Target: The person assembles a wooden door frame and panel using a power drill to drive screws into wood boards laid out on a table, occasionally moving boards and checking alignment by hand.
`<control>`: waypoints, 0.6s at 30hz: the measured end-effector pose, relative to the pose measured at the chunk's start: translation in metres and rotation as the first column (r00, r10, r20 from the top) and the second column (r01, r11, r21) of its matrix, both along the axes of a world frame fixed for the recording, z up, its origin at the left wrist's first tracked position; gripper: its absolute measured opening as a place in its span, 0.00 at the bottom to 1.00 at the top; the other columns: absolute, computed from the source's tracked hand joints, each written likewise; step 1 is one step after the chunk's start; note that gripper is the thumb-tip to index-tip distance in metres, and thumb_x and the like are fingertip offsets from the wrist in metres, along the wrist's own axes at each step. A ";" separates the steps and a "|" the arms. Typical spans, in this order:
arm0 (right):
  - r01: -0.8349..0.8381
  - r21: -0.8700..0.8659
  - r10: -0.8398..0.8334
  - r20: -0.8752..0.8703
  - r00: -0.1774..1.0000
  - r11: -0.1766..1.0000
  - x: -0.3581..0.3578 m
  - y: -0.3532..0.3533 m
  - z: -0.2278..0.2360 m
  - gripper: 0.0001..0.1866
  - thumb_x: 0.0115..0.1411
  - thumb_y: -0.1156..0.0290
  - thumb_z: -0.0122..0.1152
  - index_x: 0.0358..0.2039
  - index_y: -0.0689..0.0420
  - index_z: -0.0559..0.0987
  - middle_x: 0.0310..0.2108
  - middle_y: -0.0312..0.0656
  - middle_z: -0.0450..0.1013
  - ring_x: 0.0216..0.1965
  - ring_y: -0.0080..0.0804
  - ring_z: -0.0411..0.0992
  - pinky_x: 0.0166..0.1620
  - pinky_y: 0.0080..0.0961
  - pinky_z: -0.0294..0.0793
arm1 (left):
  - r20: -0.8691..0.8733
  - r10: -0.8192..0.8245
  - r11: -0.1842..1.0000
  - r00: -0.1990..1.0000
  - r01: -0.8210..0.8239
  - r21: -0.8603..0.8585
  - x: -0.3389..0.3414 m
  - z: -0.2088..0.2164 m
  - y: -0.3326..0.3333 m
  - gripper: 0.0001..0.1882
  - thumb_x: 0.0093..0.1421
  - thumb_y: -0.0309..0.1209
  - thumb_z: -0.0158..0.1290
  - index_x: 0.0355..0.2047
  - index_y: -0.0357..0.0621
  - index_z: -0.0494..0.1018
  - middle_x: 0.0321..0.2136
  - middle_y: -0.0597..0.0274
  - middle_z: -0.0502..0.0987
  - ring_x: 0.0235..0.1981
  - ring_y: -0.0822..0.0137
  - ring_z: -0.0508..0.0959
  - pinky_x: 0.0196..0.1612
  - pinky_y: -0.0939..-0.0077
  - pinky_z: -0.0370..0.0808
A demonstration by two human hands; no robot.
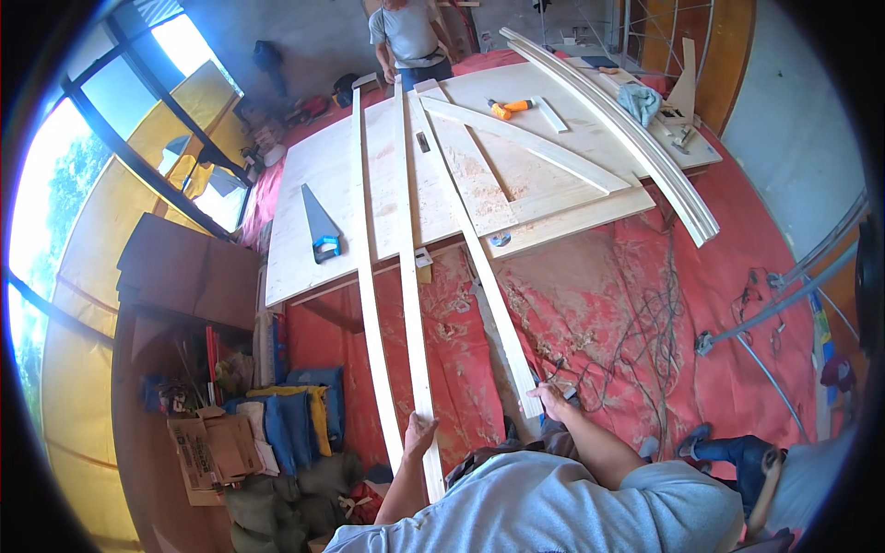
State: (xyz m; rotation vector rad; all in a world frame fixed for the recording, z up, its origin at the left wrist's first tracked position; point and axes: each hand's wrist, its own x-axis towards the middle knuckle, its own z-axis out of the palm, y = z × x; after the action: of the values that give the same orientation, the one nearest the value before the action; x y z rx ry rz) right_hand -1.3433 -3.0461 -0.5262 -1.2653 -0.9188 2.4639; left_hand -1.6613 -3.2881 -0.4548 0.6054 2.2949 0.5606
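Three long pale wooden strips run from the plywood worktable toward me and overhang its near edge. My left hand [421, 435] is closed around the near part of the middle strip [411, 304]. Beside that hand passes the left strip [371, 318], which I cannot see it gripping. My right hand [550, 402] is closed on the near end of the right strip [498, 309]. On the plywood table [313, 170], a handsaw [321, 226] with a blue and black handle lies left of the strips. An orange cordless drill [509, 108] lies to their right, past a triangular wooden frame [544, 152].
A co-worker [407, 37] stands at the table's far end, one hand near the strips' ends. Long mouldings [636, 120] overhang the table's right side. Cables [636, 355] and shavings litter the red floor covering [737, 276]. A brown cabinet [189, 276] stands left; another person [784, 470] is at lower right.
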 end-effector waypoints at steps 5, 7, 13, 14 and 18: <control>0.006 -0.017 -0.004 0.081 0.997 1.000 0.034 -0.034 0.015 0.19 0.59 0.73 0.62 0.47 0.71 0.73 0.36 0.58 0.82 0.34 0.48 0.84 0.42 0.39 0.85 | 0.068 -0.004 1.000 0.998 0.003 0.014 -0.003 0.000 -0.002 0.49 0.60 0.55 0.62 0.68 0.31 0.57 0.57 0.31 0.74 0.60 0.39 0.75 0.61 0.55 0.73; -0.020 -0.031 0.022 0.081 0.996 0.999 0.041 -0.048 0.017 0.18 0.59 0.74 0.62 0.46 0.72 0.73 0.36 0.59 0.82 0.36 0.48 0.84 0.42 0.39 0.86 | 0.073 -0.015 1.000 0.997 0.014 0.008 -0.006 0.000 -0.006 0.46 0.60 0.55 0.62 0.64 0.32 0.59 0.54 0.32 0.76 0.58 0.39 0.77 0.58 0.54 0.75; -0.067 -0.064 0.075 0.134 0.988 0.996 0.056 -0.067 0.005 0.20 0.65 0.65 0.63 0.49 0.68 0.74 0.36 0.55 0.82 0.33 0.46 0.84 0.39 0.41 0.85 | 0.045 -0.037 0.999 0.998 0.038 -0.025 -0.005 0.001 0.001 0.39 0.60 0.54 0.63 0.57 0.36 0.63 0.48 0.34 0.79 0.53 0.38 0.80 0.53 0.52 0.76; -0.054 -0.053 0.062 0.170 0.983 0.997 0.049 -0.064 0.020 0.21 0.67 0.63 0.63 0.50 0.67 0.74 0.35 0.54 0.82 0.33 0.45 0.83 0.38 0.41 0.85 | 0.058 -0.036 0.999 0.998 0.038 -0.021 -0.006 0.000 0.001 0.39 0.60 0.54 0.63 0.57 0.36 0.63 0.48 0.34 0.79 0.53 0.38 0.80 0.53 0.52 0.77; -0.138 -0.025 0.141 0.173 0.975 0.990 0.030 -0.043 0.028 0.23 0.69 0.55 0.62 0.48 0.67 0.76 0.33 0.52 0.82 0.32 0.43 0.83 0.35 0.40 0.84 | 0.080 -0.040 0.999 0.996 0.040 -0.007 -0.009 -0.009 0.000 0.41 0.60 0.54 0.63 0.58 0.35 0.62 0.49 0.34 0.79 0.54 0.38 0.79 0.54 0.52 0.77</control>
State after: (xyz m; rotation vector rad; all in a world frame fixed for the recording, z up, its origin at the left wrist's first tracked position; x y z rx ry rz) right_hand -1.3137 -3.0887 -0.4984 -1.4891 -1.0708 2.4971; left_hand -1.6707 -3.2885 -0.4640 0.6127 2.2049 0.5459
